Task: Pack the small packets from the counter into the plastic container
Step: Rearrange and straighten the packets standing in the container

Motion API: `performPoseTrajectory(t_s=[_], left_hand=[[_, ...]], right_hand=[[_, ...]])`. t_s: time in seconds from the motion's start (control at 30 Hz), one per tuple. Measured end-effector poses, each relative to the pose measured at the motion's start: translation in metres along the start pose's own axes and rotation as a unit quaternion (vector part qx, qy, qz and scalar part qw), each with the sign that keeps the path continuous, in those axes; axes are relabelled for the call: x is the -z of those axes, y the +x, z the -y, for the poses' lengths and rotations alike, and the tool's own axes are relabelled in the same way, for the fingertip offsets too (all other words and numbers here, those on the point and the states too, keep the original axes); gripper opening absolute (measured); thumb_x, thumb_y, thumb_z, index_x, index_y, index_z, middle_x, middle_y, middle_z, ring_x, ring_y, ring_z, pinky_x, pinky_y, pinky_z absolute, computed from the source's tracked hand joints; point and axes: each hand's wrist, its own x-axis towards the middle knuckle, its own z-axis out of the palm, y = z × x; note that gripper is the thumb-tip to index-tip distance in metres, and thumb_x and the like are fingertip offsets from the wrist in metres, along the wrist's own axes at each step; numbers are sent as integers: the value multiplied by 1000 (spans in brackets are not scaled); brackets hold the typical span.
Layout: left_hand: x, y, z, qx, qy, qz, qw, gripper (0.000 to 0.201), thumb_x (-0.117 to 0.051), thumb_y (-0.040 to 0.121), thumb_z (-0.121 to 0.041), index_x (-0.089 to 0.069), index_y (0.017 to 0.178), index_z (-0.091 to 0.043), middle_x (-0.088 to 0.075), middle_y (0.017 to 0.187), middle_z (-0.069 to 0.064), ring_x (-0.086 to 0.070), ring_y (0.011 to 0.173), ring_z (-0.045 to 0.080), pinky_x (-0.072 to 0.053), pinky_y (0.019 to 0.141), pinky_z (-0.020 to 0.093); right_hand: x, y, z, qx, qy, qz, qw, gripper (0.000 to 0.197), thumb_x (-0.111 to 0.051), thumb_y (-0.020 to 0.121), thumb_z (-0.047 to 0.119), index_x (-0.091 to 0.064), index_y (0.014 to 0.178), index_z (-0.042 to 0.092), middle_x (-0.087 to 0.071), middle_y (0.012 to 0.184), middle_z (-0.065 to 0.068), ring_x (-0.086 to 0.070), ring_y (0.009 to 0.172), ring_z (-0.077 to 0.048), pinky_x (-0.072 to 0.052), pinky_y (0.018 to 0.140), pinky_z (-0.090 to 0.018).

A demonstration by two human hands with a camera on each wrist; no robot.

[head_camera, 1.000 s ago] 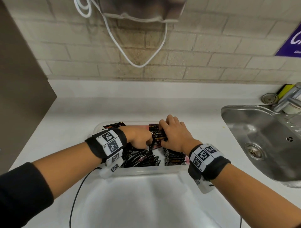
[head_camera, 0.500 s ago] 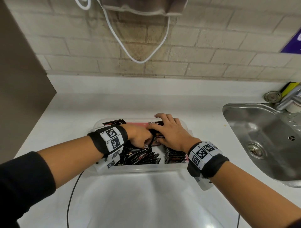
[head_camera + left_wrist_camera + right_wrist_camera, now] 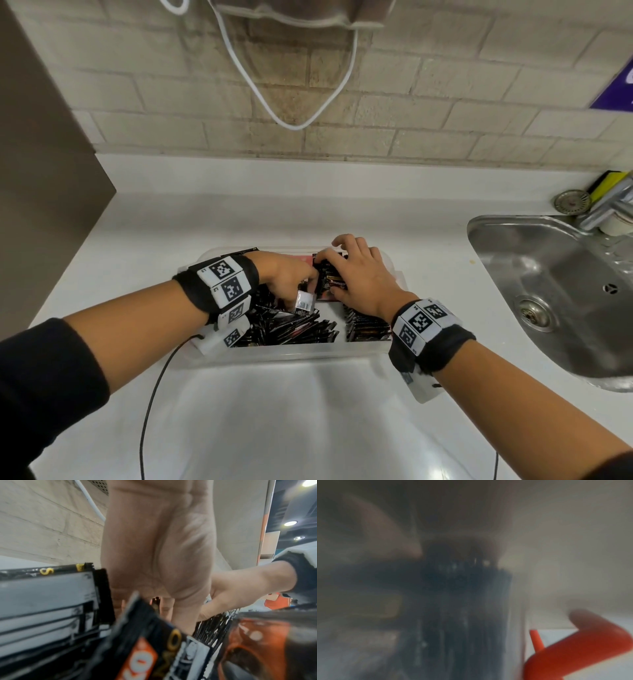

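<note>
A clear plastic container (image 3: pixel 291 356) stands on the white counter, packed with dark small packets (image 3: pixel 301 329) on edge, and another row (image 3: pixel 366 325) at its right. My left hand (image 3: pixel 305 284) reaches down into the middle and pinches a packet with a white barcode end (image 3: pixel 305 301). My right hand (image 3: pixel 329 270) curls over a bunch of packets (image 3: pixel 330 279) at the far middle, thumb beneath. In the left wrist view my left hand (image 3: pixel 163 601) dips between upright packets (image 3: pixel 145 655). The right wrist view is blurred, with only dark packets (image 3: pixel 462 601) discernible.
A steel sink (image 3: pixel 548 291) with a tap (image 3: pixel 609 209), a strainer (image 3: pixel 572 202) and a yellow sponge (image 3: pixel 609 181) lies to the right. A white cable (image 3: pixel 294 102) loops on the brick wall. A brown panel (image 3: pixel 44 171) bounds the left. A black wire (image 3: pixel 154 394) trails over the counter.
My right hand has slid left over the bunch of packets and curled round it. My left hand stays in the container, and a white-ended packet now shows under it.
</note>
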Motion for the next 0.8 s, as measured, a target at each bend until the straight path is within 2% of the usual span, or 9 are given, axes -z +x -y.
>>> performPoseTrajectory(t_s=[0.07,0.17,0.27,0.33,0.4,0.53,0.63,0.7,0.8], left_hand=[[1,0,1,-1,-20,-10,1000,51,-75,84,-9,-48,126,-16,-48,88,-4,-55,85,19,-51,75,36],[1,-1,1,-2,-4,-22,1000,43,-75,84,-10,-53,121,-11,-50,82,-6,-50,79,15,-43,65,28],[2,-5,2,-15,8,-10,1000,34,-73,86,-13,-64,119,-14,-60,89,-5,-57,86,18,-50,77,32],[4,-10,5,-47,-11,-42,998,28,-73,86,-17,-66,114,-20,-64,96,-2,-61,90,20,-53,83,36],[5,-14,10,-86,-70,-75,991,27,-71,88,-18,-64,112,-30,-66,107,2,-65,93,22,-56,84,40],[3,-24,15,-115,-150,-55,980,35,-58,94,-11,-58,112,-40,-60,112,11,-69,87,29,-62,63,40],[4,-28,15,-140,-151,-108,973,31,-59,89,-5,-63,113,-24,-60,101,13,-69,65,13,-56,53,27],[7,-29,14,-140,-105,-152,973,24,-66,83,-8,-67,106,-15,-61,91,9,-64,68,14,-51,59,32],[8,-30,13,-121,-56,-171,976,26,-74,78,-15,-69,103,-18,-59,87,1,-60,82,22,-51,72,37]], right_hand=[[0,-1,1,-8,16,-7,1000,66,-73,78,31,-41,135,32,-33,138,-3,-33,123,-23,-32,98,-40],[-1,-1,1,-16,36,-9,999,68,-75,75,29,-40,134,28,-34,134,-4,-34,119,-23,-31,96,-39],[-1,0,1,-16,47,-14,999,65,-76,73,28,-43,128,25,-35,130,-4,-34,115,-23,-31,93,-38],[-1,-1,1,-16,52,-26,998,59,-77,71,27,-46,120,22,-36,125,-5,-34,111,-23,-33,90,-37],[-1,-1,0,-23,52,-41,998,51,-77,69,27,-47,109,19,-38,118,-6,-34,105,-24,-37,88,-39],[1,-3,0,-19,25,-51,998,45,-78,67,29,-39,87,24,-38,108,-3,-33,99,-23,-36,84,-40],[3,-3,0,-12,9,-56,998,43,-81,66,34,-40,79,26,-36,103,0,-34,99,-24,-32,82,-39],[5,-4,0,-9,-5,-58,998,38,-81,67,39,-46,75,27,-34,100,4,-34,98,-22,-27,80,-36],[9,-4,-3,-6,-18,-54,998,31,-79,71,48,-57,76,28,-36,94,7,-34,97,-19,-26,80,-35]])
